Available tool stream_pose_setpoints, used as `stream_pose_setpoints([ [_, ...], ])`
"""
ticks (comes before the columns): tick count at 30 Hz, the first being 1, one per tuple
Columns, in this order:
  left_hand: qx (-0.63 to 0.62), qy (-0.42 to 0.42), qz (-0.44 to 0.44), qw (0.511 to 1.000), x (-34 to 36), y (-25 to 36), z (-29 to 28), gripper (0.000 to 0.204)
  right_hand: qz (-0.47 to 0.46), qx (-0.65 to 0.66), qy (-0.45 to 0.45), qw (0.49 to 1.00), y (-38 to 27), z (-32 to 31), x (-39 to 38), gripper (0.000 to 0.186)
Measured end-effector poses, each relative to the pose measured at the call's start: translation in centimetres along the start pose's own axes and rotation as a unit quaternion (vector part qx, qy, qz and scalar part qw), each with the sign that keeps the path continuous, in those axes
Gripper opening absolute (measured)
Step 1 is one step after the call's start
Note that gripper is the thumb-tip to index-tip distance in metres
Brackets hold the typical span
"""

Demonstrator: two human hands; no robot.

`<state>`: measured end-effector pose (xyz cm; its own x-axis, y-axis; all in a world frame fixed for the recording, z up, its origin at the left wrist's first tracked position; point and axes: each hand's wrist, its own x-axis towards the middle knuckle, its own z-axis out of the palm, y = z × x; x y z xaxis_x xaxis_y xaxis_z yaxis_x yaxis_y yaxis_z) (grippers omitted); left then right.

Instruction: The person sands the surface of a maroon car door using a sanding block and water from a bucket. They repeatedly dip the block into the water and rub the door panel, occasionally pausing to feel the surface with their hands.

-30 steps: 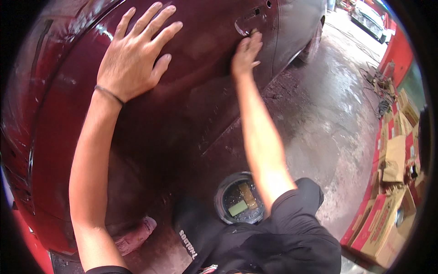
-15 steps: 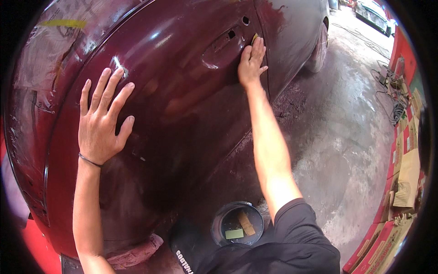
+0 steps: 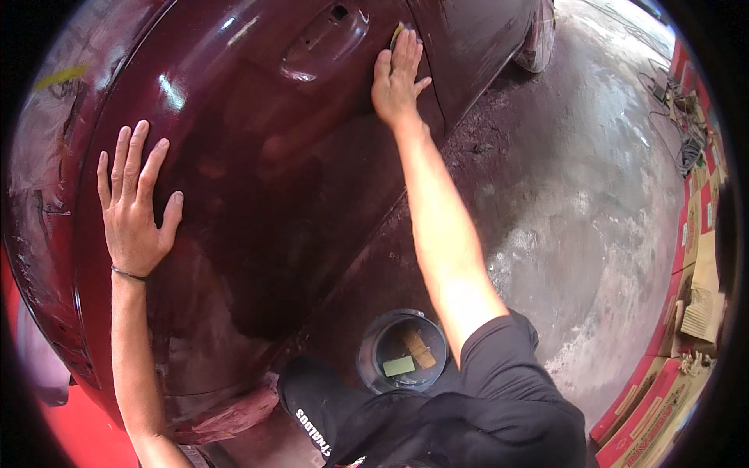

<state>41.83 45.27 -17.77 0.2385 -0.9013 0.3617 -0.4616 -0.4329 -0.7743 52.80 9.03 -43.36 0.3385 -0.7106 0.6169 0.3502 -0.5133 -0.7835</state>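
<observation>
My left hand lies with its fingers spread on the dark red car door panel. A thin dark band circles that wrist. Farther right, my right hand presses against the same panel, near its rear seam and below the door-handle recess. Its fingers are close together and stretched out over a thin yellow-edged pad. Only a sliver of the pad shows beside the fingers; the rest is hidden under them.
By my knee a dark bucket holds a green block and a brown piece in liquid. Red and brown cardboard lines the right side. Cables lie near it on the stained concrete floor.
The view has shifted, so the door sits higher and farther left. My right hand has slid farther below the handle recess, still pressing the pad. My left hand remains spread on the panel.
</observation>
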Motion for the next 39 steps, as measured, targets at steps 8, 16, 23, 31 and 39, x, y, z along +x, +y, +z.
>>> stream_pose_setpoints([
  [8, -0.017, 0.018, -0.006, 1.0, 0.0, 0.2, -0.1, 0.071, 0.037, 0.003, -0.095, 0.995, -10.6, -0.2, -15.0, 0.074],
  [16, -0.002, 0.002, 0.002, 1.0, 0.1, 0.1, 0.1, 0.067, -0.049, -0.08, 0.045, 0.995, -1.2, 0.1, 0.6, 0.061],
  [23, 0.011, 0.008, 0.002, 1.0, -0.3, -0.2, 0.5, 0.067, 0.229, 0.252, -0.021, 0.94, 0.9, -4.0, -11.2, 0.064],
  [31, 0.016, 0.031, 0.007, 0.999, -0.6, -0.9, 1.4, 0.067, 0.444, 0.514, 0.056, 0.731, 7.6, -11.6, -12.5, 0.062],
  [39, 0.031, 0.043, 0.008, 0.999, -0.8, -1.0, 1.7, 0.066, 0.498, 0.314, 0.174, 0.789, 9.7, -13.1, -18.3, 0.033],
])
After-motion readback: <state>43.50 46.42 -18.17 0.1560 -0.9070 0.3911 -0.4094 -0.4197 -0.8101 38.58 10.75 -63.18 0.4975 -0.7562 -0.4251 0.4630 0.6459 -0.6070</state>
